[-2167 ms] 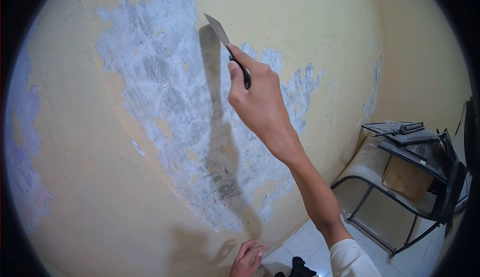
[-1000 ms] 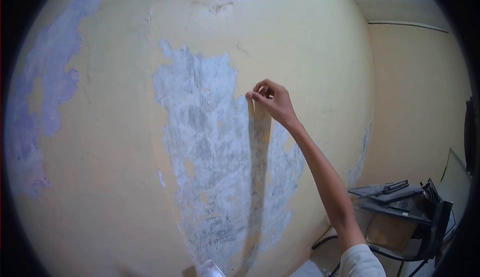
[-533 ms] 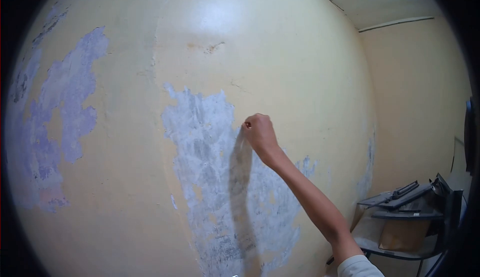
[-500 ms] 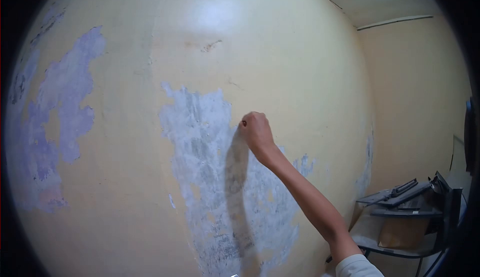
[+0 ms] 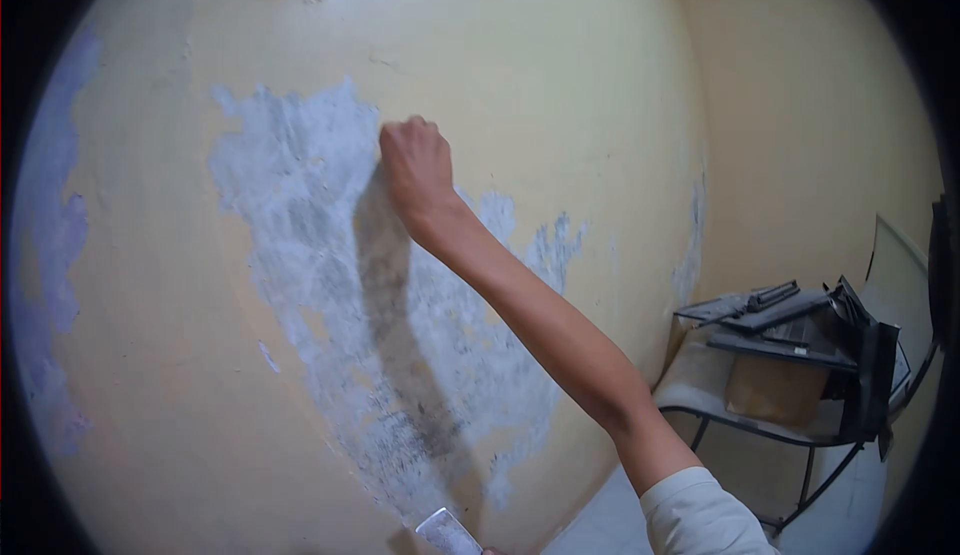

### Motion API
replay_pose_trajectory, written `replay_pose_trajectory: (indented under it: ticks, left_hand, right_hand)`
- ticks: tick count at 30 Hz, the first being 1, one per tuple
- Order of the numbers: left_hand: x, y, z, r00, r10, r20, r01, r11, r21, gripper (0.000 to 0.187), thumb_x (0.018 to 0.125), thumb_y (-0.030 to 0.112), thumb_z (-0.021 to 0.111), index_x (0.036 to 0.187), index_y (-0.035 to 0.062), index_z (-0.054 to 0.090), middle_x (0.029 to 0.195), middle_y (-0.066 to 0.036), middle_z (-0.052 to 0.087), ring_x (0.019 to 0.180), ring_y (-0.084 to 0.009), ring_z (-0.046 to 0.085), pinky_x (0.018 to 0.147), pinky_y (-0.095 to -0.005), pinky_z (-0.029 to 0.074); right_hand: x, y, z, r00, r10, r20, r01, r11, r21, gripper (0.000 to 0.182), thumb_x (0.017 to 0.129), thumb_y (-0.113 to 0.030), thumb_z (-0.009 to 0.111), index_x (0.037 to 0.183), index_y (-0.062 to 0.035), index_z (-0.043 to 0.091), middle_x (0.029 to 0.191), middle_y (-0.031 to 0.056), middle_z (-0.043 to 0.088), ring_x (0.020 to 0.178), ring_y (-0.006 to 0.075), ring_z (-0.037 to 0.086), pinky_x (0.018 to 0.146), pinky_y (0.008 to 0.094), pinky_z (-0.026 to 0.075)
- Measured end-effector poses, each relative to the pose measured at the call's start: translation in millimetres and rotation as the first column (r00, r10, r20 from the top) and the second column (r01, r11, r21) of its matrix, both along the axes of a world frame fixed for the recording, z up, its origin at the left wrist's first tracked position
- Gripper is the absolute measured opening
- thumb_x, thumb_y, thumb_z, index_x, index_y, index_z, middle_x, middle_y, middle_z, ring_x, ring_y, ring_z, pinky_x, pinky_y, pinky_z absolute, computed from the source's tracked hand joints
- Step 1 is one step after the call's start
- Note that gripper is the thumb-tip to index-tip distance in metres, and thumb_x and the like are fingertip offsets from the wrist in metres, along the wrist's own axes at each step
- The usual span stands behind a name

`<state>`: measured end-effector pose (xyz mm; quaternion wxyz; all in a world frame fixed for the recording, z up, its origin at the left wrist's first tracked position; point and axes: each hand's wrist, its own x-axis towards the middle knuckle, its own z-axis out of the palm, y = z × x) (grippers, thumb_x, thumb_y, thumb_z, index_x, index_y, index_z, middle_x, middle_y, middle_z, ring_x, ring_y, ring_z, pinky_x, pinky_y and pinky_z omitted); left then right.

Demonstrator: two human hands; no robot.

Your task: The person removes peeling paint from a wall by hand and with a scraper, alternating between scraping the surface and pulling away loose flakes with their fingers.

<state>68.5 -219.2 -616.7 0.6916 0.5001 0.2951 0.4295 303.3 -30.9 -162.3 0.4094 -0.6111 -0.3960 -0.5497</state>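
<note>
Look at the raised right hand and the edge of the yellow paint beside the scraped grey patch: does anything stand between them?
Nothing visible does. The right hand is closed and pressed against the wall, right where the yellow paint meets the scraped patch. The scraper blade sits low at the frame's bottom, well away.

wall (image 5: 560, 85): pale yellow paint
patch (image 5: 300, 215): mottled grey-blue, darker specks low down, just left of and below the fingers (image 5: 400, 140)
scraper (image 5: 447, 533): silver-grey blade, well below the fingers
sleeve (image 5: 700, 515): white
rack (image 5: 800, 345): black frame, far right of the fingers
</note>
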Motion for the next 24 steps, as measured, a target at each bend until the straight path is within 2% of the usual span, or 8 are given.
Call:
replay_pose_trajectory:
  ticks: [2, 7, 9, 14, 17, 19, 22, 24]
  left_hand:
    - [-7.0, 5.6, -8.2, 0.964, -0.116, -0.241, 0.196, 0.919, 0.342, 0.027, 0.102, 0.032, 0.056, 0.116, 0.0087, 0.057, 0.096, -0.007, 0.05, 0.085, -0.0221, 0.047, 0.086, -0.0348, 0.043]
    - [-1.9, -2.1, 23.5, 0.932, -0.168, -0.32, 0.25, 0.939, 0.236, 0.035, 0.102, 0.033, 0.056, 0.117, 0.0019, 0.055, 0.101, -0.01, 0.052, 0.091, -0.0252, 0.05, 0.091, -0.0369, 0.042]
    - [5.0, -1.8, 23.6, 0.942, -0.223, -0.252, 0.248, 0.966, 0.069, 0.036, 0.103, 0.04, 0.055, 0.108, 0.0046, 0.057, 0.092, -0.007, 0.056, 0.087, -0.0213, 0.052, 0.084, -0.0362, 0.043]
    - [6.9, -10.7, 24.0, 0.958, -0.188, -0.217, 0.215, 0.971, 0.107, 0.04, 0.103, 0.045, 0.054, 0.097, 0.0066, 0.059, 0.085, -0.004, 0.058, 0.081, -0.0161, 0.051, 0.077, -0.0343, 0.043]
    - [12.2, -6.0, 11.3, 0.962, -0.207, -0.177, 0.229, 0.967, 0.113, 0.04, 0.103, 0.044, 0.054, 0.091, 0.0064, 0.062, 0.081, -0.002, 0.059, 0.076, -0.0139, 0.051, 0.072, -0.032, 0.043]
    - [12.3, -3.1, 7.9, 0.969, -0.194, -0.152, 0.214, 0.967, 0.135, 0.041, 0.104, 0.043, 0.053, 0.088, 0.0062, 0.064, 0.079, -0.001, 0.06, 0.072, -0.0127, 0.052, 0.069, -0.0306, 0.042]
    - [10.6, 1.9, 15.3, 0.971, -0.159, -0.177, 0.194, 0.96, 0.204, 0.043, 0.104, 0.04, 0.052, 0.083, 0.005, 0.067, 0.073, -0.001, 0.062, 0.065, -0.0122, 0.053, 0.063, -0.0293, 0.043]
    - [3.5, 6.6, 15.7, 0.967, -0.144, -0.21, 0.201, 0.939, 0.28, 0.044, 0.105, 0.037, 0.05, 0.084, 0.0036, 0.068, 0.072, -0.002, 0.064, 0.063, -0.0128, 0.056, 0.06, -0.03, 0.044]
  right_hand:
    - [6.1, -3.3, 3.2, 0.998, 0.064, -0.011, -0.064, 0.998, -0.017, 0.009, 0.079, -0.001, 0.066, 0.079, -0.0044, 0.074, 0.086, 0.0177, 0.07, 0.086, 0.0341, 0.072, 0.069, 0.0414, 0.06]
    - [23.2, -13.8, 10.5, 0.957, 0.289, 0.022, -0.286, 0.955, -0.081, 0.002, 0.069, 0.004, 0.066, 0.07, 0.0045, 0.065, 0.079, 0.0279, 0.065, 0.077, 0.0438, 0.068, 0.065, 0.0485, 0.056]
    - [33.2, -18.9, 10.3, 0.952, 0.306, 0.018, -0.305, 0.951, -0.059, 0.001, 0.069, 0.004, 0.065, 0.069, 0.0043, 0.065, 0.078, 0.0279, 0.065, 0.075, 0.0437, 0.068, 0.063, 0.0478, 0.056]
    - [51.7, -43.0, -0.5, 0.913, 0.389, -0.121, -0.393, 0.92, -0.009, 0.014, 0.079, -0.004, 0.067, 0.067, 0.0027, 0.064, 0.074, 0.0238, 0.067, 0.066, 0.0388, 0.068, 0.056, 0.0416, 0.054]
    - [44.2, -39.7, -16.4, 0.865, 0.494, -0.085, -0.5, 0.86, -0.096, 0.026, 0.09, -0.024, 0.066, 0.096, 0.001, 0.07, 0.1, 0.0232, 0.069, 0.094, 0.0369, 0.068, 0.077, 0.0444, 0.055]
    - [38.3, -15.5, -32.9, 0.787, 0.467, 0.403, -0.53, 0.846, 0.054, 0.054, 0.097, -0.041, 0.056, 0.134, -0.002, 0.057, 0.134, 0.0249, 0.058, 0.127, 0.0347, 0.055, 0.102, 0.0526, 0.045]
    - [61.0, 2.2, -60.0, 0.849, 0.324, 0.417, -0.293, 0.946, -0.139, 0.073, 0.098, -0.05, 0.049, 0.153, -0.0042, 0.035, 0.155, 0.02, 0.04, 0.147, 0.0309, 0.035, 0.115, 0.063, 0.026]
    - [70.9, 11.2, -57.0, 0.937, 0.296, 0.186, -0.303, 0.953, 0.011, 0.075, 0.099, -0.051, 0.046, 0.153, -0.0007, 0.033, 0.156, 0.0189, 0.039, 0.147, 0.0362, 0.034, 0.115, 0.0676, 0.02]
